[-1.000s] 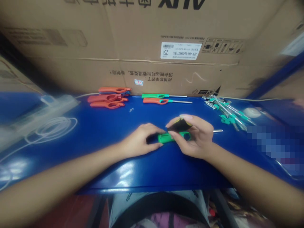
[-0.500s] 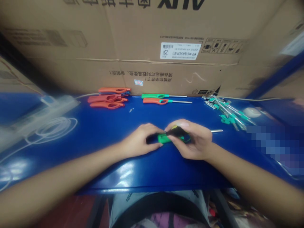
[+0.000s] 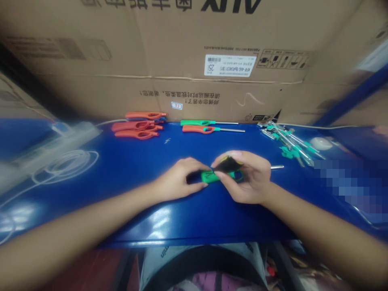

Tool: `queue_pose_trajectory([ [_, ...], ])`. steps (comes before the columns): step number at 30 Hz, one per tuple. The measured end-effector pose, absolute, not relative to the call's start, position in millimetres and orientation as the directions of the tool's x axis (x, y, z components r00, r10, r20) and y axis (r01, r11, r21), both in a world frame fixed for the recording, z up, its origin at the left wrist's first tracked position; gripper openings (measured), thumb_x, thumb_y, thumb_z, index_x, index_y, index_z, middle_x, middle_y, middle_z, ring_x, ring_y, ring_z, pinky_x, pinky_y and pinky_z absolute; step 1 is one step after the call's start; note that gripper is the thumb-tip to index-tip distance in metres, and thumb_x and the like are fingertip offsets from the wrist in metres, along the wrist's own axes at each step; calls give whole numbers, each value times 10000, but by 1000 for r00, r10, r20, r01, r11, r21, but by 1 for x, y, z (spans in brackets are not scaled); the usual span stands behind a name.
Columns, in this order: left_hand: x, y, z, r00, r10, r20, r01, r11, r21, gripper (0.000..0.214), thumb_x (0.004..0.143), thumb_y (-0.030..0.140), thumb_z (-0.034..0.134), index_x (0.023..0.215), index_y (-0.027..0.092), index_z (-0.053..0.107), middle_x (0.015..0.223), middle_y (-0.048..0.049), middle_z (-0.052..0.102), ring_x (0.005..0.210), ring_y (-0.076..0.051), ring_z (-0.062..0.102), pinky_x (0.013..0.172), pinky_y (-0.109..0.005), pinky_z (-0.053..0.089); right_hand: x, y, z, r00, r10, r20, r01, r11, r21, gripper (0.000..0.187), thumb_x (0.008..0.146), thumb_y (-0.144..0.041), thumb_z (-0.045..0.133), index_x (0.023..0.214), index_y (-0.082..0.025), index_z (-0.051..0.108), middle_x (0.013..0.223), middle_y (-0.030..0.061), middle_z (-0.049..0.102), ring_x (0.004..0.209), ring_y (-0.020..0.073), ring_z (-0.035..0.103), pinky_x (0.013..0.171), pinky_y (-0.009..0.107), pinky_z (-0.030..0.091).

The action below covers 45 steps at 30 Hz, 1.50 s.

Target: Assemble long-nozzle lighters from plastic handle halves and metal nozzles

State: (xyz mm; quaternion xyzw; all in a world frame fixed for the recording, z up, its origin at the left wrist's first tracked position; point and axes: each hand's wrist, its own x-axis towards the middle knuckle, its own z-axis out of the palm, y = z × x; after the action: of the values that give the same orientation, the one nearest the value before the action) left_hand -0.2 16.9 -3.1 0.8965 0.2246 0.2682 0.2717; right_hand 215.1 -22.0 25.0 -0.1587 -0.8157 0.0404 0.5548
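Note:
My left hand [image 3: 182, 178] is closed on the rear end of a green gas lighter [image 3: 208, 177], which lies low over the table. Its metal tube [image 3: 277, 167] comes out beyond my right hand. In the fingers of my right hand [image 3: 248, 178] is a screwdriver with a black and yellow handle [image 3: 228, 163]. The handle is tilted, and its tip meets the lighter's body between my two hands. My right fingers hide part of the lighter's middle.
Several orange lighter shells [image 3: 136, 134] lie at the back left, near tiny metal pieces [image 3: 167, 141]. A green lighter [image 3: 194, 122] and an orange lighter [image 3: 197, 129] lie centrally. Metal tubes with teal parts [image 3: 291, 141] are piled right. A cardboard wall [image 3: 169, 60] stands behind; a coiled white cable [image 3: 69, 161] lies left.
The screwdriver's handle has turned in my right fingers, showing more black and less yellow. Both hands and the lighter stay in nearly the same place.

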Motion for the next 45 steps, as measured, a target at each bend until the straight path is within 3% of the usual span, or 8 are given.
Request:
queue_pose_trajectory([
  [5, 0, 17, -3, 761, 549, 345, 265, -749, 607, 302, 867, 279, 716, 1157, 211, 670, 1147, -56, 730, 1059, -230, 653, 969, -395, 488, 217, -23, 18, -314, 384, 868, 233, 918, -322, 767, 829, -55, 688, 1470, -338, 375, 1175, 79, 675, 875, 223, 736, 703, 378, 664],
  [14, 0, 16, -2, 756, 552, 352, 279, -758, 590, 326, 862, 272, 720, 1178, 213, 665, 1120, -59, 736, 1046, -233, 657, 969, -406, 492, 213, -25, 18, -241, 600, 763, 291, 794, -533, 699, 887, -114, 665, 1477, -302, 340, 1323, 102, 580, 938, 189, 710, 685, 327, 664],
  [22, 2, 16, -1, 753, 566, 336, 289, -743, 603, 267, 854, 255, 717, 1115, 207, 688, 1104, -63, 735, 1030, -236, 654, 947, -405, 500, 216, -23, 20, -242, 487, 839, 411, 835, -366, 756, 832, -216, 772, 1471, -369, 399, 1295, 68, 627, 779, 186, 701, 560, 307, 623],
  [28, 0, 17, -5, 756, 557, 344, 275, -747, 605, 348, 860, 291, 719, 1194, 214, 659, 1154, -70, 723, 1088, -243, 645, 1000, -427, 481, 215, -28, 31, -303, 685, 663, 295, 729, -618, 623, 985, -197, 531, 1547, -298, 281, 1235, 98, 643, 805, 177, 700, 620, 318, 640],
  [34, 0, 16, -3, 756, 555, 346, 285, -756, 589, 317, 864, 264, 717, 1172, 208, 668, 1120, -59, 731, 1044, -227, 651, 978, -399, 485, 215, -26, 28, -193, 521, 831, 532, 768, -358, 546, 876, -229, 719, 1374, -328, 515, 1228, 60, 661, 762, 173, 690, 626, 306, 624],
  [36, 1, 16, -3, 758, 555, 344, 281, -753, 595, 322, 867, 270, 716, 1178, 209, 666, 1132, -59, 729, 1055, -229, 650, 978, -396, 485, 215, -28, 29, -211, 543, 813, 527, 764, -373, 525, 908, -221, 673, 1394, -320, 501, 1203, 58, 677, 757, 170, 690, 666, 317, 628],
  [40, 1, 17, -3, 762, 555, 333, 277, -745, 607, 341, 868, 281, 714, 1197, 209, 662, 1160, -62, 727, 1080, -237, 649, 990, -410, 481, 215, -27, 34, -272, 668, 692, 355, 738, -573, 539, 994, -214, 508, 1503, -306, 360, 1281, 89, 639, 774, 156, 697, 620, 295, 625],
  [45, 1, 17, -3, 757, 554, 348, 275, -752, 599, 338, 868, 281, 718, 1195, 216, 664, 1159, -59, 730, 1081, -234, 652, 988, -403, 478, 222, -21, 38, -169, 520, 837, 515, 771, -375, 425, 839, -255, 766, 1238, -283, 624, 1080, 49, 703, 656, 146, 656, 480, 251, 545],
])
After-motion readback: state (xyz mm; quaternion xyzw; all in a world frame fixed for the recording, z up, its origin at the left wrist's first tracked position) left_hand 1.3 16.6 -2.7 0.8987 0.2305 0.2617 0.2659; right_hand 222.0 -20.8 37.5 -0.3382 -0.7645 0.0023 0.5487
